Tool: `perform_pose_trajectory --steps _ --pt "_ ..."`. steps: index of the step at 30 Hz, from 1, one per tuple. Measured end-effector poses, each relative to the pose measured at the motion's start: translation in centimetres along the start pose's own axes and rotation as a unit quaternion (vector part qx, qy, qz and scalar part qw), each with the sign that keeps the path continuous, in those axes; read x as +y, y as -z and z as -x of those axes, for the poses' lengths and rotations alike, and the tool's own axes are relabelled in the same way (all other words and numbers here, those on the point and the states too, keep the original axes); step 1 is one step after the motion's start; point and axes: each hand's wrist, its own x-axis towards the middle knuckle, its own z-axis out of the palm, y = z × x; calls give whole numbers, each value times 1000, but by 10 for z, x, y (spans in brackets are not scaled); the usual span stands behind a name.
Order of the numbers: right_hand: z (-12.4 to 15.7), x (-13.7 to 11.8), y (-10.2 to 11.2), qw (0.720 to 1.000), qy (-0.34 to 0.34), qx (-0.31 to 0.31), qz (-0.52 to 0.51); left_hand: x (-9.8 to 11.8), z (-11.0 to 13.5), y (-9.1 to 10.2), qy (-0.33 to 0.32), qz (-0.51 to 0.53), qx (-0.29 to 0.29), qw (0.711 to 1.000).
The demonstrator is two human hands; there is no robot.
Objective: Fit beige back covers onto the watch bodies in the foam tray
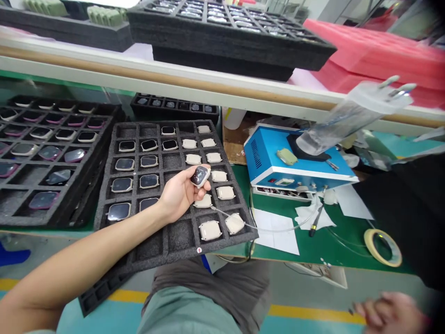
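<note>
My left hand [182,190] is stretched over a black foam tray [167,241] and holds a small watch case [200,176] with a dark glass face between thumb and fingers. The tray's pockets hold dark-faced cases on the left and cream-coloured cases [209,229] turned face down on the right. My right hand [389,315] is low at the bottom right, blurred, away from the bench, with the fingers curled; what it holds, if anything, I cannot make out.
A second foam tray [52,148] of cases lies to the left. A blue box machine [295,162] stands on the green bench to the right, with a clear plastic nozzle piece [351,116] above it, a tape roll [382,246], white papers [278,232] and a thin tube. More trays sit on the shelf above.
</note>
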Motion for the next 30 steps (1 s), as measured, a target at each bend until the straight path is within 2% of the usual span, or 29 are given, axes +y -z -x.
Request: perform_pose_trajectory --steps 1,2,3,4,5,6,8,10,12,15,30 --pt "6 -20 -3 997 -6 17 -76 -1 1 0 -5 -13 -14 1000" --pt "13 -47 -7 965 -25 61 -252 -2 2 -1 -11 -26 -28 999" --pt "19 -77 -14 918 -21 63 -391 -3 3 -1 -16 -38 -39 998" --pt "24 -109 -23 885 10 50 -463 -3 3 -1 -19 -47 -45 998" --pt "30 -141 -32 856 49 41 -513 -3 4 -1 -18 -51 -47 997" --pt "34 -170 -43 829 95 0 -551 -3 5 -2 -16 -52 -47 997" --pt "44 -214 -62 807 183 -115 -549 -2 5 -1 -11 -43 -45 998" --pt "54 -239 -77 791 224 -158 -547 -1 5 0 -3 -24 -42 999" --pt "61 -247 -87 771 223 -164 -574 -1 4 2 4 -4 -42 999" --pt "67 -246 -92 748 207 -184 -603 -1 3 4 7 23 -43 999" --pt "68 -240 -96 752 212 -181 -597 0 5 -1 16 51 -44 998"
